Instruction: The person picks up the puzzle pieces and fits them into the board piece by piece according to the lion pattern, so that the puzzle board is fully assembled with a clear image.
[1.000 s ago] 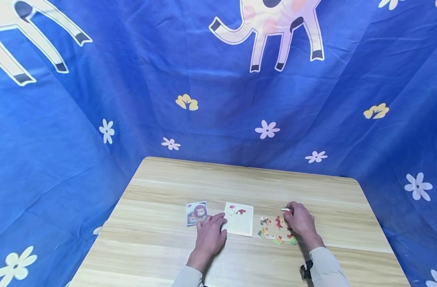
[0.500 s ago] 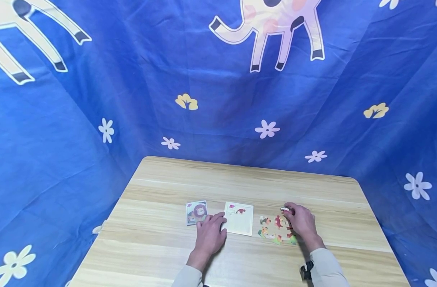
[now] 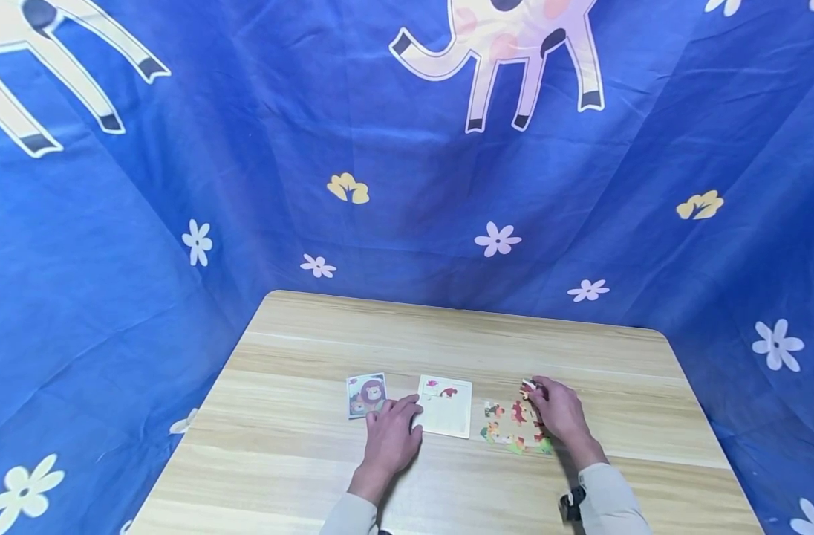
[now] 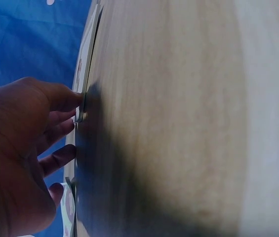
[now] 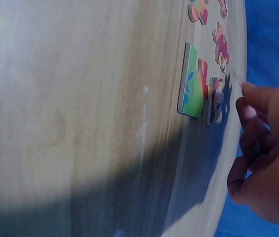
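My left hand (image 3: 391, 435) rests at the left edge of a white square puzzle tray (image 3: 450, 423), its thumb touching the rim in the left wrist view. Two pieces lie in the tray's upper left, one with a pink shape and a reddish-brown piece (image 3: 450, 392). In the head view, my right hand (image 3: 562, 412) pinches a small puzzle piece (image 3: 528, 386) between thumb and fingertips, above the loose pieces. Those include a red piece (image 3: 518, 411) and a green-edged piece (image 5: 192, 84). The right wrist view mostly hides the pinched piece behind the fingertips.
A lion picture card (image 3: 365, 394) lies left of the tray, partly under my left fingers. Several loose pieces spread right of the tray on the wooden table (image 3: 300, 446). A blue patterned cloth (image 3: 407, 186) hangs behind and at the sides.
My right hand has shifted slightly left, and the piece in its fingertips has turned, showing more of its printed face. The left hand stays at the tray.
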`<state>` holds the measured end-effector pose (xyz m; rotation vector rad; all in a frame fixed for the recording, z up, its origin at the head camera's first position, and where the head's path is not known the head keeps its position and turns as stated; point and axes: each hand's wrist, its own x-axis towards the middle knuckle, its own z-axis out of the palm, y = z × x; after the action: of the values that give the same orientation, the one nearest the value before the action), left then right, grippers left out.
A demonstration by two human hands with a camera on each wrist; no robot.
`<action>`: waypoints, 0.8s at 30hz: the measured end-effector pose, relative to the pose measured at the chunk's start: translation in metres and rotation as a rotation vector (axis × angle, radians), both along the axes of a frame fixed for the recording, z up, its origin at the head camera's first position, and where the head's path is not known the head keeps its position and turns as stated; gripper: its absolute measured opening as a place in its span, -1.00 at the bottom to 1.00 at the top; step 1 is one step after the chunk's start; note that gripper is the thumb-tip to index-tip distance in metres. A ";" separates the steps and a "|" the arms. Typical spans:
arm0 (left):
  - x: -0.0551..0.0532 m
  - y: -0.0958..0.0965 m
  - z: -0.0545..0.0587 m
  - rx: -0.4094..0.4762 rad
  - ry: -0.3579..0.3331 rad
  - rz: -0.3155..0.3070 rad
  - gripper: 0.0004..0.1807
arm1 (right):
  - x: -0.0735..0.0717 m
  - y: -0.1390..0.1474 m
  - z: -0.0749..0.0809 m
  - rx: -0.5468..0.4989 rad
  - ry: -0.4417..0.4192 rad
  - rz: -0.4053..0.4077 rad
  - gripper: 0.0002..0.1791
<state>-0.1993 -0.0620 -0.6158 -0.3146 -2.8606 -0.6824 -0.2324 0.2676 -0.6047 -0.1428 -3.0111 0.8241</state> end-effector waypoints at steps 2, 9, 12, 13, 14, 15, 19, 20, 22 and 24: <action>0.000 0.000 0.000 -0.002 -0.002 0.001 -0.69 | 0.000 -0.001 0.000 -0.002 0.011 0.009 -0.55; 0.000 0.000 -0.001 0.000 -0.009 -0.002 -0.69 | 0.000 -0.008 0.000 -0.011 0.029 0.055 -0.54; 0.000 0.000 0.000 0.000 -0.004 -0.003 -0.69 | 0.000 -0.011 -0.001 -0.009 0.049 0.097 -0.54; 0.000 0.000 0.000 0.001 -0.003 -0.003 -0.69 | 0.000 -0.012 -0.002 -0.012 0.054 0.107 -0.55; 0.000 0.000 0.000 0.002 -0.003 -0.004 -0.69 | 0.000 -0.014 -0.002 -0.010 0.060 0.116 -0.55; 0.000 0.000 -0.001 0.001 -0.004 -0.005 -0.69 | 0.000 -0.015 -0.003 -0.010 0.066 0.122 -0.55; 0.001 0.000 -0.001 -0.006 -0.009 -0.001 -0.69 | -0.002 -0.021 -0.005 -0.004 0.086 0.143 -0.57; 0.001 0.000 -0.001 -0.008 -0.010 0.000 -0.69 | -0.002 -0.023 -0.005 0.001 0.090 0.150 -0.57; 0.001 0.000 -0.001 -0.011 -0.012 0.001 -0.68 | -0.002 -0.026 -0.006 0.011 0.106 0.165 -0.57; 0.001 0.001 -0.002 -0.017 -0.011 0.002 -0.67 | -0.003 -0.031 -0.006 0.016 0.120 0.178 -0.58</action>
<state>-0.1978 -0.0615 -0.6180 -0.3112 -2.8779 -0.6618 -0.2353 0.2370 -0.6103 0.1717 -2.9472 0.7894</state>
